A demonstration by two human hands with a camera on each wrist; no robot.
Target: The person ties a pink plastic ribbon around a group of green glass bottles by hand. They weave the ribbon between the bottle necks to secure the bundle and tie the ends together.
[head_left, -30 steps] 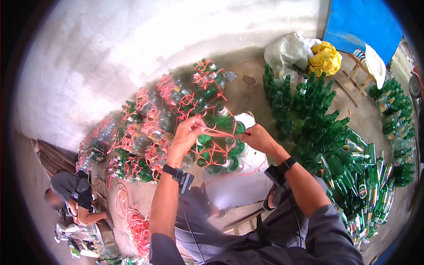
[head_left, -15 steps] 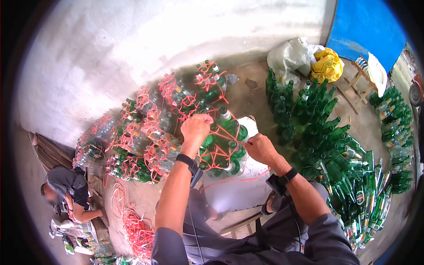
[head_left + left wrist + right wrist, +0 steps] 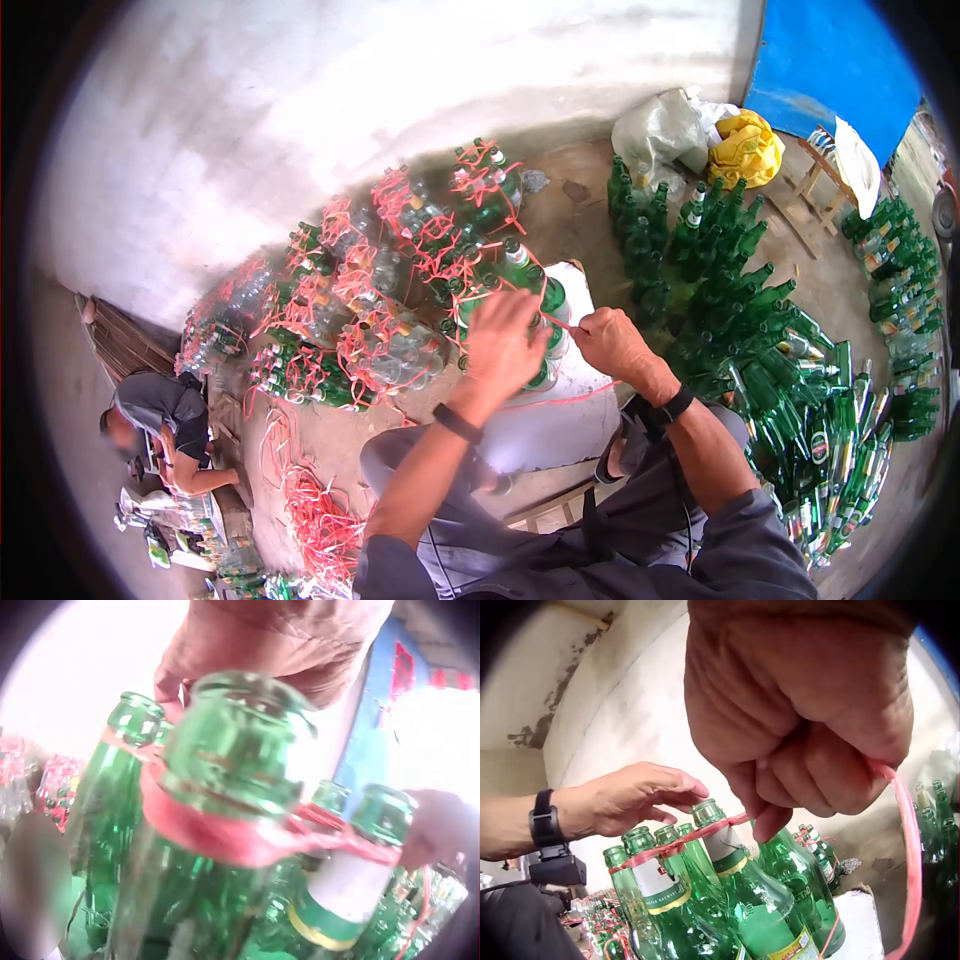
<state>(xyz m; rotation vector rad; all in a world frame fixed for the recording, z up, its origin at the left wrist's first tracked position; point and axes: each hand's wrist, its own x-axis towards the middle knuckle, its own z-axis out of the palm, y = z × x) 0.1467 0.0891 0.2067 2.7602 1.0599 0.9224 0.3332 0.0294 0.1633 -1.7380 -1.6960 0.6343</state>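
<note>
A cluster of green glass bottles [image 3: 765, 915] stands upright in front of me, a red plastic strap [image 3: 679, 847] running around the necks. My left hand [image 3: 505, 345] hovers right over the bottle tops, its fingers loosely extended and holding nothing. In the right wrist view those fingers are close by a bottle mouth [image 3: 703, 806]. My right hand [image 3: 615, 345] is a fist at the cluster's right side, gripping the strap; a loose tail [image 3: 911, 859] hangs from it. In the left wrist view the strap wraps close around a bottle neck [image 3: 236, 772].
The cluster stands on a white slab [image 3: 540, 435]. Strap-bound bottle bundles [image 3: 345, 270] fill the left side, with a heap of loose strap [image 3: 320, 510] below. Many loose green bottles [image 3: 730, 270] stand and lie at right. Another person [image 3: 165, 420] bends over at far left.
My left hand has let go of the strap and moved right and down over the bottle tops. The right hand keeps gripping the strap and has shifted slightly right.
</note>
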